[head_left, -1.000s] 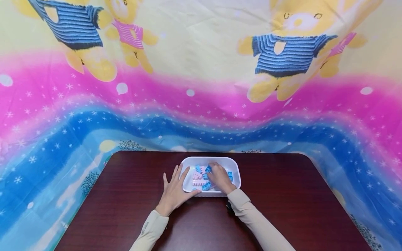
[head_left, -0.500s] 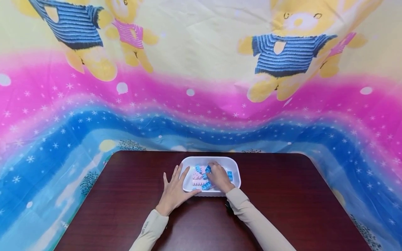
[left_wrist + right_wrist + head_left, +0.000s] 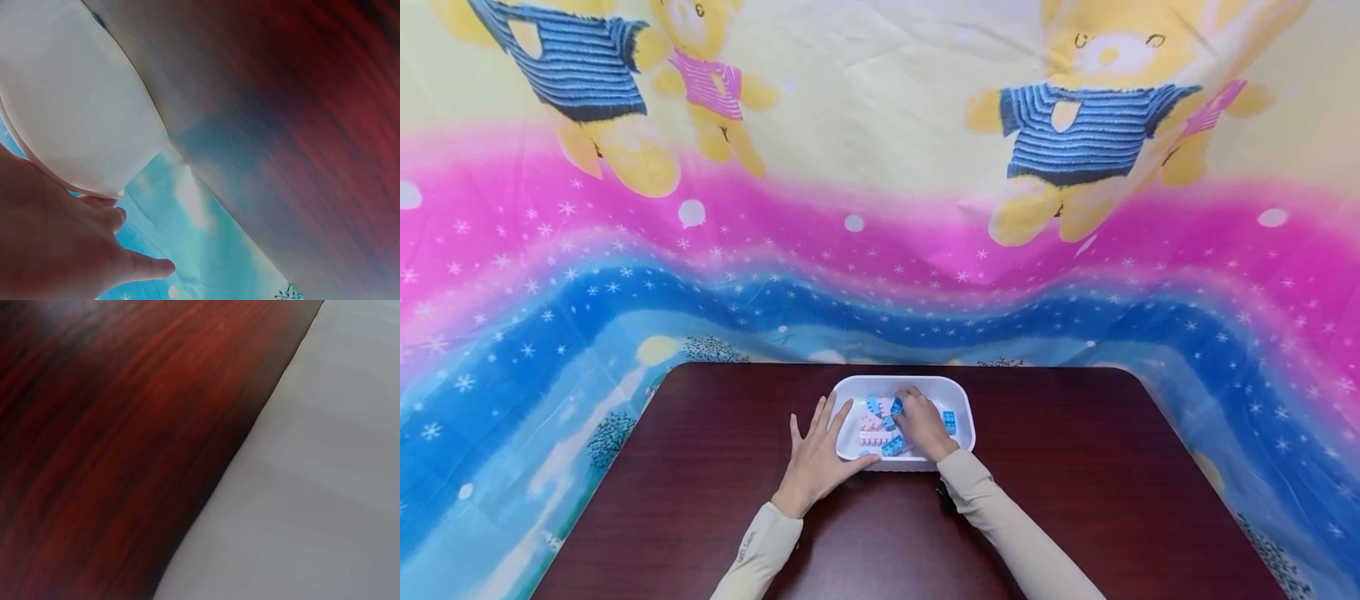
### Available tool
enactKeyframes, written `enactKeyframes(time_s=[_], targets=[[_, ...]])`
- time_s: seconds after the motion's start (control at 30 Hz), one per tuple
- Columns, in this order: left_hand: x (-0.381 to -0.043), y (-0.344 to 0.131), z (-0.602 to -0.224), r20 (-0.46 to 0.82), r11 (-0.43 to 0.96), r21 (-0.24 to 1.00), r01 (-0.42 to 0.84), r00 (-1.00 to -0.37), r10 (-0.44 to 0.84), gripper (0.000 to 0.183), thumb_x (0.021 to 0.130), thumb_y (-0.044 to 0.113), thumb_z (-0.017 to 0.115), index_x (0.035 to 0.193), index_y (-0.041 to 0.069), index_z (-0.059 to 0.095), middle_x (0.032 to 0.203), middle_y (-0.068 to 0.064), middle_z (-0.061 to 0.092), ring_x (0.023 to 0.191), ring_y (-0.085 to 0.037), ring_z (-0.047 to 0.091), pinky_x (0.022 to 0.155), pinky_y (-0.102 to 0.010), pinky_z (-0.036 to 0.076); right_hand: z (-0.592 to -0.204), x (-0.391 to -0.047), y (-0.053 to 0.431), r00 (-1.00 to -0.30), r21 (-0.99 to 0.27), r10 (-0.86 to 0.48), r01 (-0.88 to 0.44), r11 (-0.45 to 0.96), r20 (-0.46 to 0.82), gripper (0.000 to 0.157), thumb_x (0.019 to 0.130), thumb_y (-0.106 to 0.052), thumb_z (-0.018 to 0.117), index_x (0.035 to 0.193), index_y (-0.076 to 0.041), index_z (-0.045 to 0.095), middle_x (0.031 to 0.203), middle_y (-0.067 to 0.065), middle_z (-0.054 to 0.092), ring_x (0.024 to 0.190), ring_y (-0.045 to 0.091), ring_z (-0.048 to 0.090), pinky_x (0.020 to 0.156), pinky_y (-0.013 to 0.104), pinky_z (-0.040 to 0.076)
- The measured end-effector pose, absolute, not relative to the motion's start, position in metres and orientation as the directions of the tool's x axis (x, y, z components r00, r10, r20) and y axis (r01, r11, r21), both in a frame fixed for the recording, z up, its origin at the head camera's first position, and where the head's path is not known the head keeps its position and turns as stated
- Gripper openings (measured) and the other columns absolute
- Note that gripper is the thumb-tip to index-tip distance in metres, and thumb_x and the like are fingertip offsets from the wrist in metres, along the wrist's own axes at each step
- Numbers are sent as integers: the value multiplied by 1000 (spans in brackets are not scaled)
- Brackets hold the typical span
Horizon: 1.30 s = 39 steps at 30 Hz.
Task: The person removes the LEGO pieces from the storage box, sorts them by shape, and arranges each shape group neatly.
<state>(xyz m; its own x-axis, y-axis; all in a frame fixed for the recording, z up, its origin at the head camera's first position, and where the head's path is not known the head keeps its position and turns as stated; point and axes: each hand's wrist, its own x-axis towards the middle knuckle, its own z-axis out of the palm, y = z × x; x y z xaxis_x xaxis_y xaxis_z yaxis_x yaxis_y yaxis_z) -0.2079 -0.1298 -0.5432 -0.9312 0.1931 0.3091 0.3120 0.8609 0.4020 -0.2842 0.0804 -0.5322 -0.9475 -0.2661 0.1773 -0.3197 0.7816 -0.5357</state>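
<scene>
A white plastic tray (image 3: 850,383) holds several pink and blue toy building bricks. My left hand (image 3: 816,457) spreads its straight fingers along the tray's left side, with the thumb at the front rim. In the left wrist view, the left hand (image 3: 62,244) lies against the tray's outer wall (image 3: 81,100). Reaching down inside the tray, my right hand (image 3: 922,425) has curled fingers and pinches a blue brick (image 3: 897,406); the fingers cover part of it. Pink bricks (image 3: 874,437) and another blue brick (image 3: 892,447) lie just left of this hand.
Farther right in the tray lies a blue brick (image 3: 949,421). The tray stands near the back edge of a dark red-brown wooden table (image 3: 1060,467). A patterned cloth (image 3: 880,275) with bears hangs behind the table. The right wrist view shows only the table and the tray's wall (image 3: 312,487).
The right hand and forearm have shifted very slightly left within the tray, still at the blue brick. The left hand stays at the tray's side.
</scene>
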Motion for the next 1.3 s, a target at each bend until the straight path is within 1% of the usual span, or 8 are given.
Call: enactKeyframes(time_s=[0.17,0.37,0.57,0.8,1.0,1.3], targets=[[-208,-130,-542,305,864,399,308,-933,192,104,83,75,72,163,15,44,172,-17,29,157,-41,29,115,-82,15,-532,-285,80,-951,-526,-263,-309,792,163,38,97,-1,76,133,8,67,134,22,64,118,35,68,100,46,56],[-207,-130,-540,299,864,401,304,-935,191,104,83,75,72,163,15,44,172,-17,29,157,-41,27,115,-81,15,-532,-285,79,-953,-534,-259,-303,790,156,38,98,-1,75,133,8,67,137,23,63,120,36,67,102,47,55],[-208,-130,-541,306,867,390,309,-932,194,104,83,75,72,163,15,44,172,-17,30,157,-42,29,114,-82,16,-532,-284,79,-954,-533,-259,-300,791,153,38,98,-2,75,134,7,67,138,23,62,122,36,66,102,47,55],[-208,-131,-541,299,872,385,302,-935,192,102,83,76,72,162,18,46,171,-18,30,156,-43,29,114,-83,16,-530,-284,79,-954,-533,-261,-301,791,150,38,98,-2,74,134,7,66,139,24,62,123,37,66,103,48,54],[-208,-130,-538,288,874,386,296,-939,191,101,83,76,71,163,20,46,172,-17,29,158,-44,25,114,-83,15,-527,-282,81,-951,-529,-266,-310,790,159,38,98,-2,75,134,8,66,137,24,62,121,37,67,102,48,55],[-207,-130,-538,287,871,394,294,-940,187,101,83,76,72,163,19,46,172,-17,29,157,-45,25,113,-84,13,-521,-276,84,-940,-536,-281,-342,772,194,39,97,-2,75,134,9,67,136,25,63,119,37,68,101,48,56]])
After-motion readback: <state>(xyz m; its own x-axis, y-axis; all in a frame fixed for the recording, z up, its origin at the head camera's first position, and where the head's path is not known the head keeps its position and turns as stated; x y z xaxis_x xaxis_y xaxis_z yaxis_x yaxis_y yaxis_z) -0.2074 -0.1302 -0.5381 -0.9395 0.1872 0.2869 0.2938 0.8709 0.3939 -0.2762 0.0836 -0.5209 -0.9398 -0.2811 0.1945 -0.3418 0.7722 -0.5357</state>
